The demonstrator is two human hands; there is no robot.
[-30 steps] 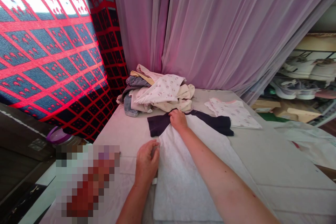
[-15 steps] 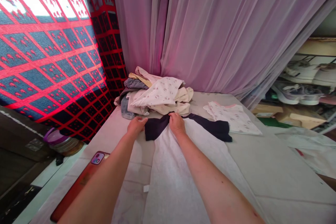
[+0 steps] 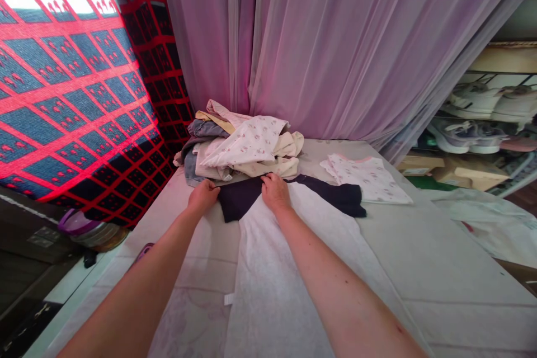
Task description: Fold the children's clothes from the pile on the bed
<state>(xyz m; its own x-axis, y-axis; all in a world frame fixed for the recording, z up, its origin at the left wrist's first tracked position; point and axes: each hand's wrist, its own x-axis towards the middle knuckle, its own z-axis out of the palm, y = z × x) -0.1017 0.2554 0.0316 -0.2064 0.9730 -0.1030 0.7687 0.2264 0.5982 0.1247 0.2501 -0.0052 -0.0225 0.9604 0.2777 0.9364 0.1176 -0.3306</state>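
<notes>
1. Judging by how things lie, I have the white-bodied raglan T-shirt (image 3: 268, 268) mostly laid out: it is spread on the pale sheet (image 3: 440, 268) in front of me, neck end away from me, its lower end running out of view.
2. My left hand (image 3: 204, 197) is pinched on the outer end of the dark sleeve on my left; my right hand (image 3: 276, 191) is clamped on the cloth near the neckline, so that sleeve is drawn out between them.
3. What looks left: no fold crosses the shirt's body, and the clothes pile (image 3: 251, 148) just beyond it lies heaped and jumbled. One printed garment (image 3: 369, 179) lies flat, seemingly done, beyond the other sleeve.
4. My count: one T-shirt, with two dark sleeves and one white label (image 3: 229, 298) at its side; one flat printed garment; one pile, several pieces, overlapping too much for me to number.
5. Around me: one purple-lidded tub (image 3: 90, 229), and on the rack at least four shoes (image 3: 478, 102).
</notes>
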